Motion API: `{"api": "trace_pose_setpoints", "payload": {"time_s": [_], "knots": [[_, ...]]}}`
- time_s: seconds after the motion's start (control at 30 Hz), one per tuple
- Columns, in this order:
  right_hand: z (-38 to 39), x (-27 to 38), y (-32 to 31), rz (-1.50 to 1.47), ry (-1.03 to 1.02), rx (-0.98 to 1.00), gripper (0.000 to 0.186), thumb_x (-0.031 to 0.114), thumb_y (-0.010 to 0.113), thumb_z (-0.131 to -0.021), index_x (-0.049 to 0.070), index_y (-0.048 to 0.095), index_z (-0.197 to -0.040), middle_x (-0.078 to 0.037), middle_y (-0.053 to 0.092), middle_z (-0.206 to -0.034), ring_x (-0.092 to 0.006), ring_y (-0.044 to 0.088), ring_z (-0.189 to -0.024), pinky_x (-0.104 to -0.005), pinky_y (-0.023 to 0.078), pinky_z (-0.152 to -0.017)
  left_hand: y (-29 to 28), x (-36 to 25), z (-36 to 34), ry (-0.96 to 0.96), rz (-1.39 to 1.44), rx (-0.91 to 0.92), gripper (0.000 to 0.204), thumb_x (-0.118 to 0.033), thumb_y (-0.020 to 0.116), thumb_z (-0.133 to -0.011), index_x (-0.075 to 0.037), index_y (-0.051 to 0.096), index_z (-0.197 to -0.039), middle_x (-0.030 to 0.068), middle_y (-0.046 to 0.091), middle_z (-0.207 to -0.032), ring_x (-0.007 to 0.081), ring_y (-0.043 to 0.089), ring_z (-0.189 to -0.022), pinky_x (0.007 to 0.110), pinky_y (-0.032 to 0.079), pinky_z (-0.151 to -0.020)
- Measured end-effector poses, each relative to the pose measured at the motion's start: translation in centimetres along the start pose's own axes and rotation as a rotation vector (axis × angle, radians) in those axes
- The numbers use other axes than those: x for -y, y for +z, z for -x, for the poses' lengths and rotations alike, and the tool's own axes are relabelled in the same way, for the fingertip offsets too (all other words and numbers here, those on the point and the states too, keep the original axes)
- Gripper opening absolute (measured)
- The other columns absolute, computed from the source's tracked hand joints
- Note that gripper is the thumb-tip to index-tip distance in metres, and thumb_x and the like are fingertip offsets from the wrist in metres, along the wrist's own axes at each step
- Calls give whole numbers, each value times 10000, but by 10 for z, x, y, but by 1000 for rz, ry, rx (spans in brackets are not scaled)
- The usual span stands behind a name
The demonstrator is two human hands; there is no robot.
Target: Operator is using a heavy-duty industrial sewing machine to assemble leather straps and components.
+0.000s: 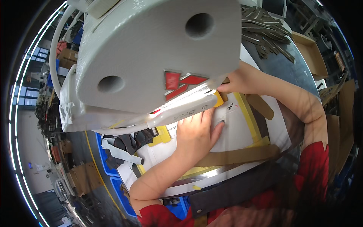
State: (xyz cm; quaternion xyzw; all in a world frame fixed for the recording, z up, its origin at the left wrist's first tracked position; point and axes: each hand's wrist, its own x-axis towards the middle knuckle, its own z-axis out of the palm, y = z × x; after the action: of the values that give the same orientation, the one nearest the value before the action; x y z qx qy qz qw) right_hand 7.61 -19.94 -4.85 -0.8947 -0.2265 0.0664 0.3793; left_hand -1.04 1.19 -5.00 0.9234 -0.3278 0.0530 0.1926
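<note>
Our left hand (193, 133) lies palm-down, fingers extended, on the white, yellow-taped sheet (236, 123) toward the grey metal table's (278, 72) near edge, apart from our right hand (242, 80), nearer the small brown piece (225, 97) beyond, though its grip we cannot tell.

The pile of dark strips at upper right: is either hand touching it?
No, the left hand and right hand are both by the grey machine, apart from the pile.

Emblem (173, 80) on machine (143, 60), handwriting (230, 106) on sheet (234, 128)
</note>
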Motion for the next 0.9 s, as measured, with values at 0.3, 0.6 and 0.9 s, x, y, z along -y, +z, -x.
{"api": "trace_pose_setpoints", "payload": {"time_s": [0.3,0.6,0.9], "knots": [[26,-7,-49,183,182,67,311,341,743,-696,72,617,-788,-59,598,-661,-228,591,-642,-348,454,-611,5,2,-6,-13,-85,-10,574,-337,722,-723,-3,551,-1157,113,557,-1095,300,546,-951,412,408,-799],[-7,-44,-73,503,-152,-389,188,226,689,-764,91,571,-820,-29,533,-797,-223,572,-811,-347,459,-692,10,4,-8,26,-108,-69,523,-302,723,-721,27,566,-1095,129,542,-1101,318,539,-933,410,405,-780],[-87,-65,-73,598,-278,-665,127,226,607,-829,120,671,-854,-37,625,-877,-218,608,-878,-361,482,-753,8,7,-11,83,-83,-133,496,-260,739,-712,37,560,-1067,166,539,-1139,358,532,-967,425,407,-823]]}}
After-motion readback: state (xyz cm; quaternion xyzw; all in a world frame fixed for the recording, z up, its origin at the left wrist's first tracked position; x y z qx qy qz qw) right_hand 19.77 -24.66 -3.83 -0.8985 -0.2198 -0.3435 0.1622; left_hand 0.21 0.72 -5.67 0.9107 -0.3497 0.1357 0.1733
